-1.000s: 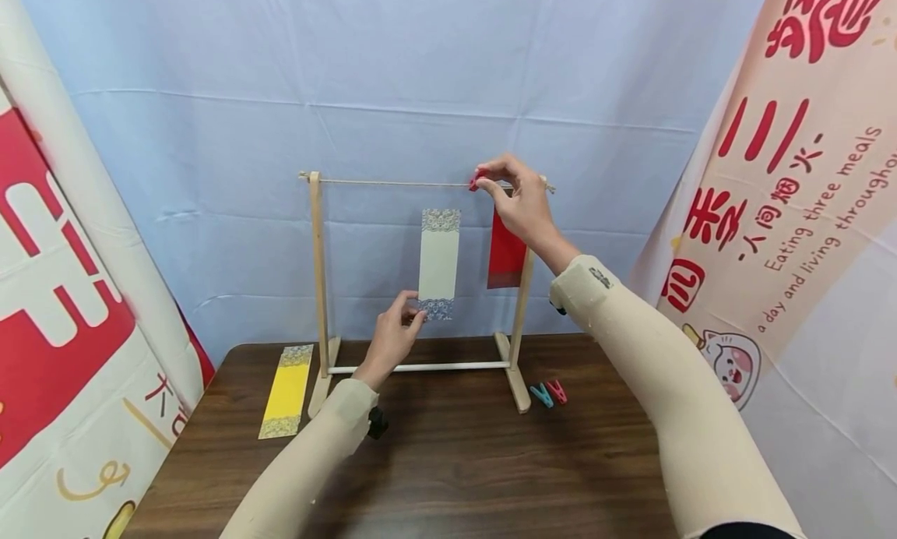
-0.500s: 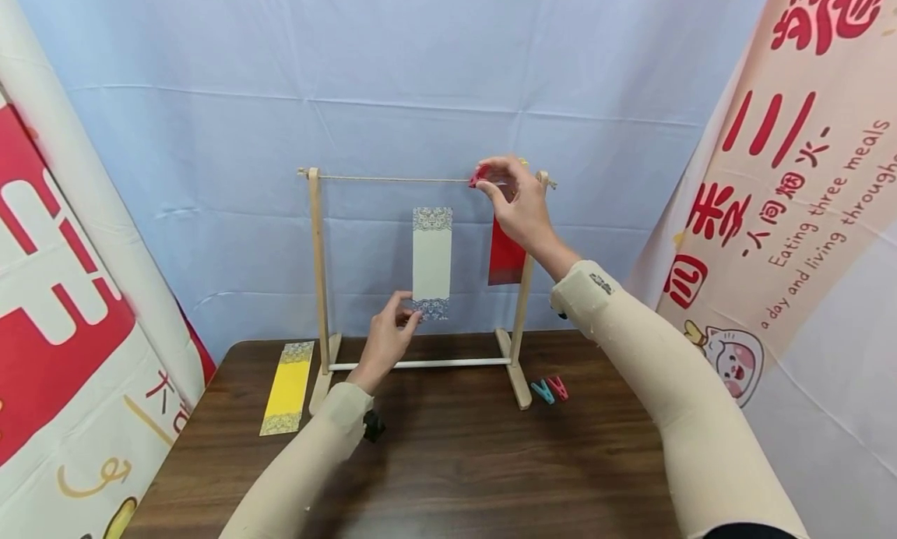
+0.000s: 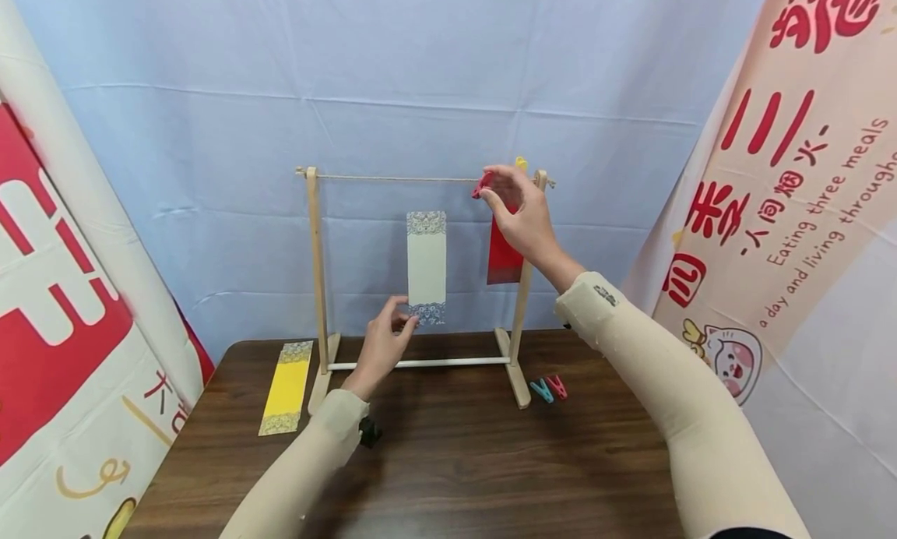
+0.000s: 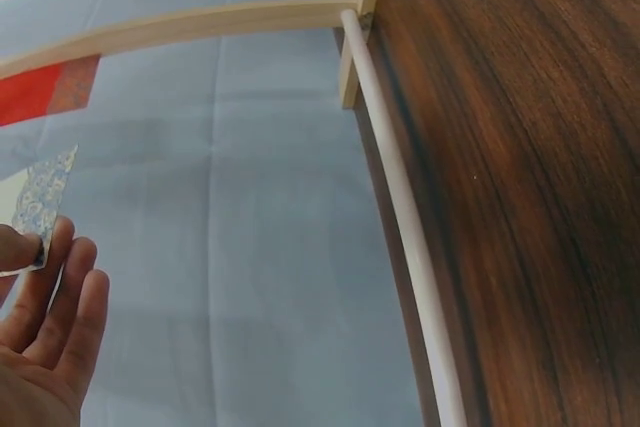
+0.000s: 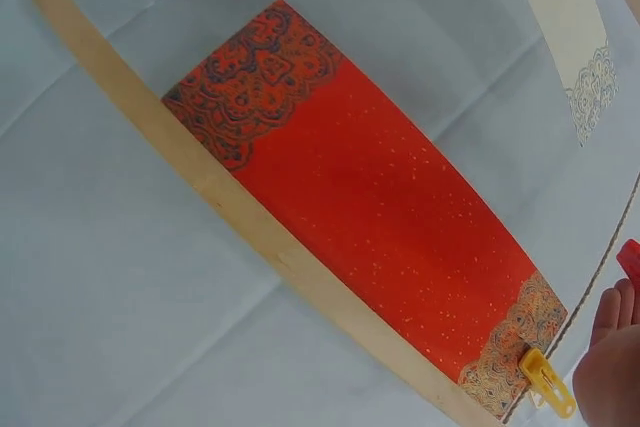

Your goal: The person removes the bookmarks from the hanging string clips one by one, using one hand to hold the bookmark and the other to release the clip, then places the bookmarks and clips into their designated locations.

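Observation:
A white paper strip with lace-patterned ends stands upright below the rope. My left hand pinches its lower left corner between thumb and finger, seen closer in the left wrist view, where the patterned end shows. At the rope's right part, my right hand holds a red clothespin between thumb and fingers. Beside that hand a red strip hangs from the rope; in the right wrist view a yellow clothespin grips its patterned end.
The rope is strung across a wooden frame with a white crossbar near its base. Left of it lies a yellow strip on the dark wooden table. Blue and pink clothespins lie at the right.
The white strip and my left hand have shifted a little left. My right hand has dropped slightly with the red clothespin, and the yellow clothespin behind it now shows.

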Available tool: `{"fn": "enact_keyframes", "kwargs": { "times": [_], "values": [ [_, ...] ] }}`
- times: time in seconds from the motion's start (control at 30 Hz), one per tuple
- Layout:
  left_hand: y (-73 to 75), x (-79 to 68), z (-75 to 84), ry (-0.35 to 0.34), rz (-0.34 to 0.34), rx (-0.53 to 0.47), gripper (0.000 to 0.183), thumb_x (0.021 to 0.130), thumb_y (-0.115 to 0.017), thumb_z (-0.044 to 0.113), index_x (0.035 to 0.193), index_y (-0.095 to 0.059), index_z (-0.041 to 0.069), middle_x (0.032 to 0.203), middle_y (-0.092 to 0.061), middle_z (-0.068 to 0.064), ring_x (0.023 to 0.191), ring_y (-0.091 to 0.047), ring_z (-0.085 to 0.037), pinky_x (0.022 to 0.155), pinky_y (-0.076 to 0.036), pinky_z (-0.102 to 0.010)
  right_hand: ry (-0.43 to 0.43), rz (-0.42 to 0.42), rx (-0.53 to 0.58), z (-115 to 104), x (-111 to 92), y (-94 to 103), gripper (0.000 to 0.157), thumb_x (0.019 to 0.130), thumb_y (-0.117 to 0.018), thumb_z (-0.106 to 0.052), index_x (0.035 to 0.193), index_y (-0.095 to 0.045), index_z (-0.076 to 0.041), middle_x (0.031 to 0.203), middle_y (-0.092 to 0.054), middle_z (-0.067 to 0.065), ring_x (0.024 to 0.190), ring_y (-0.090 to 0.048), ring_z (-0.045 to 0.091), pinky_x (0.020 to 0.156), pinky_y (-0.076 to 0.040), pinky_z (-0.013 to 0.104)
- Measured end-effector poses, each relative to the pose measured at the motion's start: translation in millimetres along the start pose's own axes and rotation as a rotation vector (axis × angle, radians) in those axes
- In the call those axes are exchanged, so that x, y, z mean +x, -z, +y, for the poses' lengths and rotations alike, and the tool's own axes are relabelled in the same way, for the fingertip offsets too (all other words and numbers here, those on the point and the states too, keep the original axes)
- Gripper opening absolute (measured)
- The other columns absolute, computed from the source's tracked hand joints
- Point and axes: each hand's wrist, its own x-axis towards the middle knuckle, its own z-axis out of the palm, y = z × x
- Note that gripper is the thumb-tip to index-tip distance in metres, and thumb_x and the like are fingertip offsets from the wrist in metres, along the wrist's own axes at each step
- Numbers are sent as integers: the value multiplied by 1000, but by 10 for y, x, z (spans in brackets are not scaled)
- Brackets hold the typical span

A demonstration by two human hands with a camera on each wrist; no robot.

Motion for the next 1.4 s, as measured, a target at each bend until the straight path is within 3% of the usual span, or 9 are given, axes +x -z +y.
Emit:
{"fn": "enact_keyframes", "kwargs": {
  "times": [0.2, 0.47, 0.63, 0.8, 1.03, 1.4],
  "values": [
    [23, -24, -3, 11, 17, 8, 36, 107, -69, 11, 141, -58, 7, 100, -79, -12, 92, -77, -28, 90, -62, -47, 1, 6, -24, 279, -58, 21, 45, 99, -75, 1, 143, -64, 1, 124, -71, 16, 111, -70, 29, 104, -57, 29],
    [54, -74, -17, 10, 38, 26, 37, 106, -71, 13, 141, -58, 8, 101, -79, -10, 90, -75, -28, 88, -60, -53, -5, 12, -27, 311, -148, -9, 44, 99, -72, 7, 142, -62, 6, 124, -69, 23, 110, -68, 35, 105, -57, 43],
    [64, -110, -49, 9, 56, 56, 36, 105, -72, 14, 139, -60, 9, 100, -79, -7, 90, -75, -27, 89, -58, -51, -16, 5, -11, 165, -218, -19, 42, 99, -68, 11, 141, -60, 11, 124, -67, 30, 110, -66, 41, 107, -55, 53],
    [87, -151, -65, 14, 62, 52, 34, 105, -72, 14, 137, -61, 8, 100, -79, -10, 88, -74, -30, 87, -57, -51, -34, 0, -40, 21, -332, -30, 43, 99, -68, 11, 141, -61, 10, 124, -67, 29, 109, -66, 38, 106, -56, 46],
    [115, -222, -87, 21, 80, 54, 35, 104, -74, 12, 136, -62, 6, 99, -79, -11, 91, -74, -32, 91, -58, -53, -48, -18, -25, 153, -477, -123, 45, 99, -65, 12, 143, -59, 9, 125, -67, 30, 110, -67, 39, 105, -57, 34],
    [133, -268, -148, 30, 96, 46, 36, 104, -74, 14, 137, -61, 7, 97, -79, -4, 90, -74, -26, 86, -59, -48, -34, -12, 54, 162, -611, -116, 45, 97, -65, 17, 141, -60, 12, 123, -66, 35, 108, -66, 45, 104, -57, 36]
  ]
}}
